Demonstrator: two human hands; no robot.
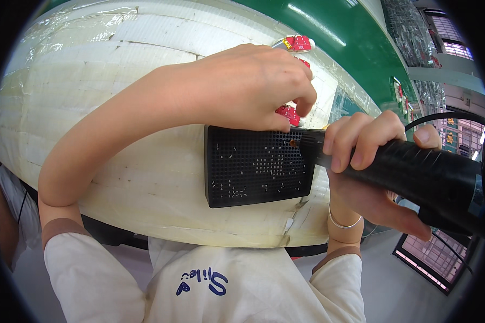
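My right hand is wrapped around a thick black electric screwdriver, which lies nearly level. Its narrow end points left over the upper right corner of a black perforated screw tray. Small silver screws stand in some of the tray's holes, and others lie loose on top. Just beyond the tray's far edge, my left hand is bent inward, thumb and forefinger curled about a small red circuit board. The other left fingers are mostly hidden behind the hand.
Another red and white piece lies beyond my left hand, with a further red bit partly covered. The tape-covered worktop is pale and worn. A green surface runs along its far side. A black cable arches at the right.
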